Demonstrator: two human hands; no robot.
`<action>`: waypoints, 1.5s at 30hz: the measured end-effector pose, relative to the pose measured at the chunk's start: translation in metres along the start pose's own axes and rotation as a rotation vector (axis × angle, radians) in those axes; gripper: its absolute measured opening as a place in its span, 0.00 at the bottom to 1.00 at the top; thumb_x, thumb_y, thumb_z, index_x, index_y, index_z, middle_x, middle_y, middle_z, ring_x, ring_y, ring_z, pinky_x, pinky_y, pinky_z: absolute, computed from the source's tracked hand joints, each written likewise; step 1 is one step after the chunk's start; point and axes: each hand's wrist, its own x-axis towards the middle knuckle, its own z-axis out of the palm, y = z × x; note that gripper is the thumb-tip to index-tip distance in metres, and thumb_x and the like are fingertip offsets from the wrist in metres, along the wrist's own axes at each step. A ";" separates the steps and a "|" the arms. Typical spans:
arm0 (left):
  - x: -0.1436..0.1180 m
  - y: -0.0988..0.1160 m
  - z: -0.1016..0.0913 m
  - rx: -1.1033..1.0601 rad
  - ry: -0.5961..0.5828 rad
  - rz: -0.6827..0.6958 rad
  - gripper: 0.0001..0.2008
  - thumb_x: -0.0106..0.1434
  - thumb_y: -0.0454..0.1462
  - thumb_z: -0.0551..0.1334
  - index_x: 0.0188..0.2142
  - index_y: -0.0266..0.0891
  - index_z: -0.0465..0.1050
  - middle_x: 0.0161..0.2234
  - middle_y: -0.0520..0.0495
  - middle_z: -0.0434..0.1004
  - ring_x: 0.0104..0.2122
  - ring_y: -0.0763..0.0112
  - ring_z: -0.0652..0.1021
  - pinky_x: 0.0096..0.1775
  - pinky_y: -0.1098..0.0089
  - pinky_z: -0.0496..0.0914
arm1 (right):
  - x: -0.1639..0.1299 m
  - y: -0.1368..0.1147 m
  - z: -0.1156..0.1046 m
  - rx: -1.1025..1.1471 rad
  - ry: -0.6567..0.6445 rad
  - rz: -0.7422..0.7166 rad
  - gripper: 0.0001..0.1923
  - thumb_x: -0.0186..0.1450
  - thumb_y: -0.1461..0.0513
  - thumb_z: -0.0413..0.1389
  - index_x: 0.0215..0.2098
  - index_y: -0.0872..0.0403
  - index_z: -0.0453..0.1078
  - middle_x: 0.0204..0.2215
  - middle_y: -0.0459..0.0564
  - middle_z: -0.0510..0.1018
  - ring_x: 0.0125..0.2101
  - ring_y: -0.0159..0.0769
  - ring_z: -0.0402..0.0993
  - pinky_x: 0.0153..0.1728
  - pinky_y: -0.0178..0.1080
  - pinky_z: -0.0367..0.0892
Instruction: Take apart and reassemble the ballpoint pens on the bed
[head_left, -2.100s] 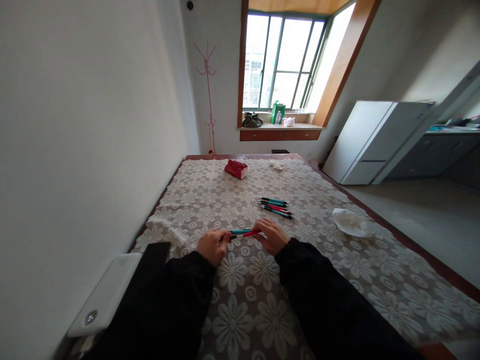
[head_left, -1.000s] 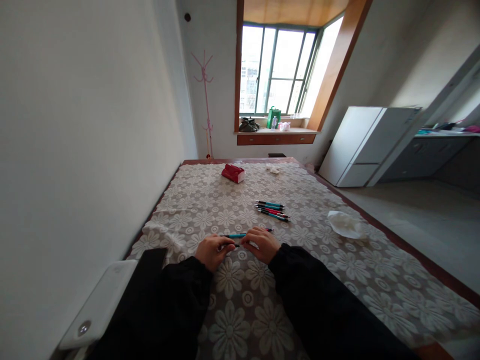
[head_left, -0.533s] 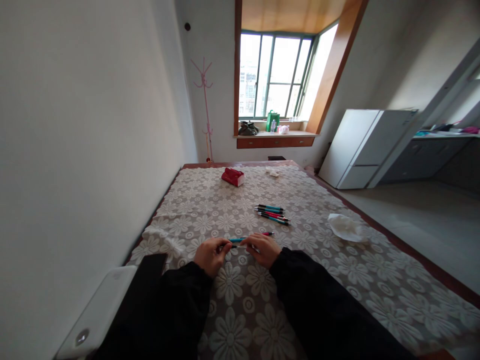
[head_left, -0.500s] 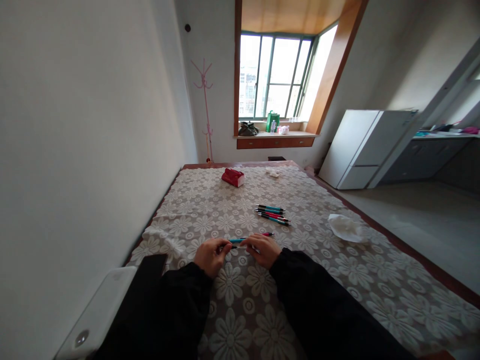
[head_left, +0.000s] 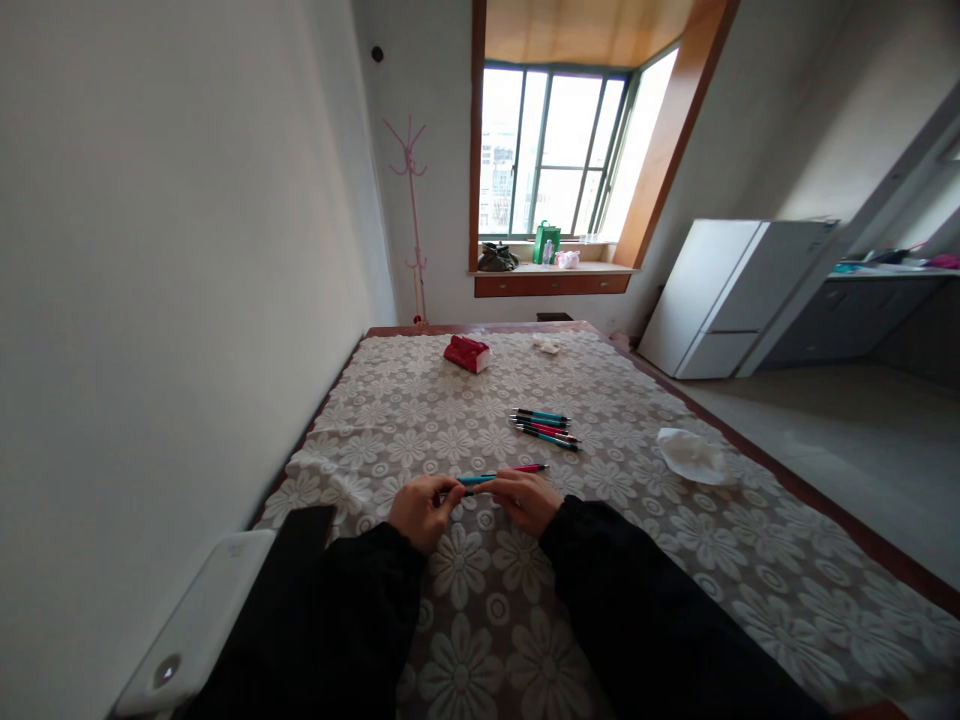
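A teal pen stretches between my hands, low over the patterned tablecloth. My left hand is closed, thumb and index finger pinched at the pen's left end, where a small dark tip shows. My right hand has its fingers bent together, fingertips close to that dark tip; what they grip is hidden. Just beyond the right knuckles a red pen sticks out, its other end covered by the hand. Farther off lies a loose group of several teal and red pens with black parts.
On the lace tablecloth are a red tissue pack, a crumpled white tissue and a small white item. A white device and a dark flat object sit by my left forearm, near the wall.
My right fingertips have shifted slightly left toward the left fingers, uncovering more of the red pen. My left hand stays in place, as do the grouped pens.
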 end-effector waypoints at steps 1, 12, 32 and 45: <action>0.000 0.000 0.000 0.008 0.004 -0.006 0.15 0.64 0.47 0.56 0.34 0.45 0.78 0.27 0.51 0.77 0.27 0.71 0.72 0.31 0.72 0.62 | 0.000 0.001 0.000 -0.001 0.007 0.006 0.17 0.66 0.66 0.48 0.49 0.48 0.72 0.34 0.48 0.75 0.32 0.34 0.71 0.35 0.33 0.62; 0.002 -0.001 -0.003 0.075 -0.022 -0.064 0.17 0.65 0.48 0.54 0.32 0.45 0.78 0.26 0.52 0.75 0.26 0.72 0.72 0.31 0.72 0.61 | -0.001 0.004 0.002 -0.042 0.053 0.083 0.15 0.64 0.69 0.48 0.43 0.50 0.73 0.33 0.47 0.74 0.28 0.31 0.68 0.31 0.33 0.58; 0.002 -0.003 -0.002 0.103 -0.033 0.061 0.10 0.64 0.43 0.58 0.36 0.48 0.78 0.36 0.51 0.79 0.42 0.65 0.74 0.45 0.67 0.65 | 0.002 -0.012 0.003 -0.167 -0.116 0.203 0.06 0.64 0.62 0.51 0.39 0.52 0.66 0.36 0.47 0.75 0.32 0.33 0.71 0.31 0.34 0.56; 0.000 0.005 -0.004 0.108 -0.047 0.027 0.08 0.61 0.41 0.60 0.37 0.46 0.77 0.37 0.50 0.78 0.42 0.65 0.74 0.45 0.67 0.66 | 0.004 -0.017 0.000 -0.292 -0.131 0.333 0.16 0.66 0.50 0.52 0.31 0.53 0.69 0.29 0.47 0.76 0.28 0.33 0.70 0.27 0.35 0.50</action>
